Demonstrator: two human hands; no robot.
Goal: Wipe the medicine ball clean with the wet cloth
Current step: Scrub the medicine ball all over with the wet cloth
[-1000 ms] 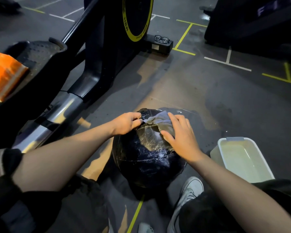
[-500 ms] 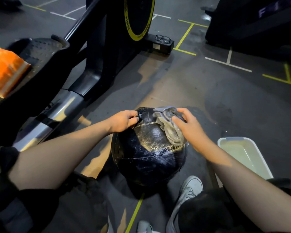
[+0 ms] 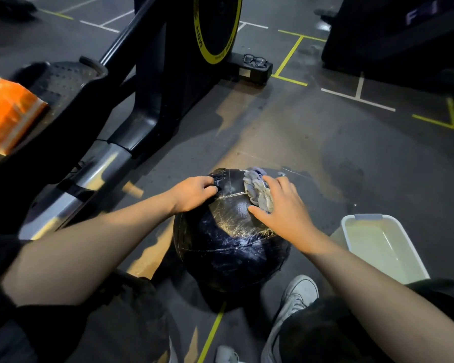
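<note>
Down at the far left an orange packet (image 3: 7,115) lies on the dark frame of an exercise machine (image 3: 147,106), whose black wheel with a yellow rim (image 3: 216,27) stands at the far middle. A pair of glasses (image 3: 255,60) rests on the machine's black foot, just right of the wheel.

On the grey floor (image 3: 338,158), marked with yellow and white lines, the medicine ball (image 3: 228,247) sits near the middle, close in front of the person and between both forearms. It is black, with pale seams, and its upper face glistens wet.

The left hand (image 3: 193,193) lies on the ball's upper left side, its fingers curled tight on a small black part at the top; whether that part is a strap or a tab cannot be told. Right of it, on the far top of the ball, the wet cloth (image 3: 257,191) is bunched up, grey and crumpled. The right hand (image 3: 283,205) lies over the cloth with the fingers spread and bent over it, pressing it against the ball, the thumb stretched left onto the bare surface.

Below the ball a white shoe (image 3: 298,293) touches the floor. At the near right a pale plastic tub (image 3: 383,247) stands just beside the right forearm, apart from the ball; what it holds cannot be told.
</note>
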